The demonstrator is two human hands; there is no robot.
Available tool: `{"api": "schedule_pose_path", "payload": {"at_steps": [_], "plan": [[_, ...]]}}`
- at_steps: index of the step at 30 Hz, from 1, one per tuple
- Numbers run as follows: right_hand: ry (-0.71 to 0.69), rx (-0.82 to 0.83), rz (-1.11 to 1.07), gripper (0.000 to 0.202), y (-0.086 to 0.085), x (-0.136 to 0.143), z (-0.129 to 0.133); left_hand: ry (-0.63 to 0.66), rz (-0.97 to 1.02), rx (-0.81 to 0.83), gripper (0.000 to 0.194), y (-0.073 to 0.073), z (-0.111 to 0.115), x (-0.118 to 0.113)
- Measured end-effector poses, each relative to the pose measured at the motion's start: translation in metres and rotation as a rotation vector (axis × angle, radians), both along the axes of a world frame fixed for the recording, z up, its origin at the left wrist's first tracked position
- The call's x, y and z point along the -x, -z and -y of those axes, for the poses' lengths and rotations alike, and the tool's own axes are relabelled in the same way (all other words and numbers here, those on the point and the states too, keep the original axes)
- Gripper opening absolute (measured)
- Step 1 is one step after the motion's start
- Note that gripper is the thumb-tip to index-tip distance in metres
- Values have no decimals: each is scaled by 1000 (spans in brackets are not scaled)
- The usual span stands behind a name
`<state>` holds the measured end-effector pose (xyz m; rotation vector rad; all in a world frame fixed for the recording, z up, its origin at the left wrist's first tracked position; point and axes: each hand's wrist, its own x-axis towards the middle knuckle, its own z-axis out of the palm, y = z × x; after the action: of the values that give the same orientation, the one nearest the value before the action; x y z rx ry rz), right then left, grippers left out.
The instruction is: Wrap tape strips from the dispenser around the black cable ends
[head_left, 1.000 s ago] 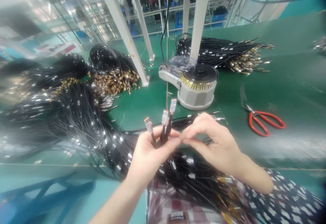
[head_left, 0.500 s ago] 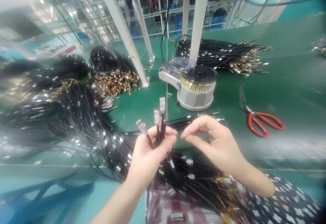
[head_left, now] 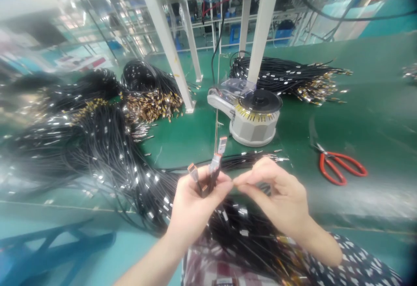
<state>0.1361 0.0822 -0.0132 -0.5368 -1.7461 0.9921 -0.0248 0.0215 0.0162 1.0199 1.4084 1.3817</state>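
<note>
Above my left fist: cable ends (head_left: 213, 164) upright | left hand (head_left: 192, 208) clamped round cables | right hand (head_left: 280, 195) pinched shut at left thumb, contents unclear | step: gathering ends | next: level tips, keep fist tight

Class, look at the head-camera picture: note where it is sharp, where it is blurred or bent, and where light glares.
Head view: sharpest at centre, on the left hand, its cable ends and the tape dispenser; the edges smear, most over the left cable pile; the white posts lean from wide-lens distortion; bright overhead light washes out the top left; the scissors look slightly soft.
</note>
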Motion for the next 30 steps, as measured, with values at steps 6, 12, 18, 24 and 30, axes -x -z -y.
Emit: {"api": "schedule_pose_path", "payload": {"at_steps": [6,12,18,24,30], "plan": [[-49,589,-89,19,-2,2,1,-12,22,-15,13,3,1,1],[-210,849,-230,19,0,3,-1,-46,26,38,11,9,2,2],[-93,722,-116,19,-4,1,5,-58,-42,37,14,6,1,-4],[71,544,15,17,-8,1,12,-111,-146,-25,6,-2,-3,-11],[141,456,88,17,-12,3,12,-118,-233,-81,3,3,0,-13]]}}
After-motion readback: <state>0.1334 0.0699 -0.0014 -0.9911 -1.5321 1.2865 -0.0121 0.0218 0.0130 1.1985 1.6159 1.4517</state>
